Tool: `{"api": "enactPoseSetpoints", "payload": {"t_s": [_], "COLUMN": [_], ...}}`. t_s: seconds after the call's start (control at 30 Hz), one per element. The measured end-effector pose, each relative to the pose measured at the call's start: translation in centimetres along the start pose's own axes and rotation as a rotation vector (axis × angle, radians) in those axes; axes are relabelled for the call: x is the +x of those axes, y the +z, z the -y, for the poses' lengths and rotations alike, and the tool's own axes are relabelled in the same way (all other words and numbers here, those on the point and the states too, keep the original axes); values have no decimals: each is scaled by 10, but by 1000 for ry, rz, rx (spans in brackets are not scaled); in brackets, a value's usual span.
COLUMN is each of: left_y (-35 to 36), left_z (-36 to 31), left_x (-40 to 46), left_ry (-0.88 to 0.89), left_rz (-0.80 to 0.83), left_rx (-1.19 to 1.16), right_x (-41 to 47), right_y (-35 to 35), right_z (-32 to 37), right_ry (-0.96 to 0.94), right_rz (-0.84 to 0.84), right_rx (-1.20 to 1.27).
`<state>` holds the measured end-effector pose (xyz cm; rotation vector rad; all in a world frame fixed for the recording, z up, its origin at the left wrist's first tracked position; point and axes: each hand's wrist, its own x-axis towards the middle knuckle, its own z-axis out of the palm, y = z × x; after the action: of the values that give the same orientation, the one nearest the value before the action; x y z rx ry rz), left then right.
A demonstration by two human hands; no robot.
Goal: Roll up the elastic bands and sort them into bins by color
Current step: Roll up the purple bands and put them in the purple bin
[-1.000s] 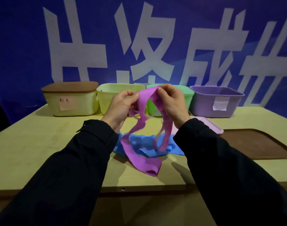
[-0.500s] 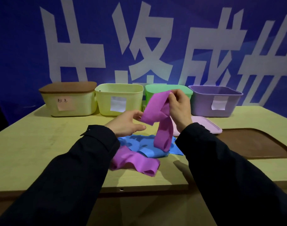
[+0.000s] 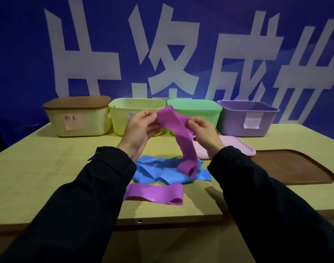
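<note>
A purple elastic band [image 3: 178, 133] hangs in front of me, its top stretched between both hands. My left hand [image 3: 139, 128] pinches its left upper edge and my right hand [image 3: 204, 132] pinches the right edge. Its lower end curls over a pile of blue bands [image 3: 162, 171] on the table. A second purple band [image 3: 154, 193] lies flat near the front edge. Four bins stand along the back: a yellow one with a brown lid [image 3: 76, 115], an open yellow-green one [image 3: 120, 114], a green one [image 3: 200, 111] and a purple one [image 3: 247, 118].
A pink lid [image 3: 236, 147] lies on the table behind my right hand. A brown tray-like lid [image 3: 291, 166] lies at the right. A blue banner with large white characters fills the background. The wooden table's front edge [image 3: 139, 222] runs below the bands.
My left hand rose from the table and took hold of the band's top beside my right hand. The other purple band now lies flat near the front edge.
</note>
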<state>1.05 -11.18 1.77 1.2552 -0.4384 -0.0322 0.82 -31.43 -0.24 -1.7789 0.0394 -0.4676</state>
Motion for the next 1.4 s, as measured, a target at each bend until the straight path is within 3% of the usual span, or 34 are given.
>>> {"api": "enactPoseSetpoints", "payload": {"t_s": [0.13,0.3,0.37,0.47,0.6,0.67,0.77,0.9,1.07,1.17,1.27,1.4], "left_y": [8,9,10,11,6,3,6,9,-5,-4,9,26], "left_z": [-4,-7,-8,-12,-24,-26,-16,1,-2,-14,-24,-34], "left_x": [-3,-6,-6,-5,-7,-9,-10,-6,-7,-8,-9,-11], "left_ry": [-73,-7,21,29,-113,-214,-217,-102,-172,-74,25,191], "left_rz": [13,68,46,3,79,168,220,86,89,130,130,95], "left_rx": [-168,-272,-236,-219,-234,-246,-124,132,-172,-337,-251,30], "right_x": [-10,-15,-15,-9,-1,2,6,6,5,3,-3,-24], "right_y": [10,13,15,11,-9,-19,-18,-7,-11,-9,-3,8], "right_z": [0,-17,-25,-29,-45,-54,-53,-37,-25,-25,-18,15], "right_ry": [205,286,245,80,-233,-225,-68,109,2,25,-71,-163], "right_rz": [128,241,272,176,-40,-103,-70,-102,-227,-154,-177,-121], "right_rx": [186,84,71,-36,-532,-611,-328,101,36,-34,-49,231]}}
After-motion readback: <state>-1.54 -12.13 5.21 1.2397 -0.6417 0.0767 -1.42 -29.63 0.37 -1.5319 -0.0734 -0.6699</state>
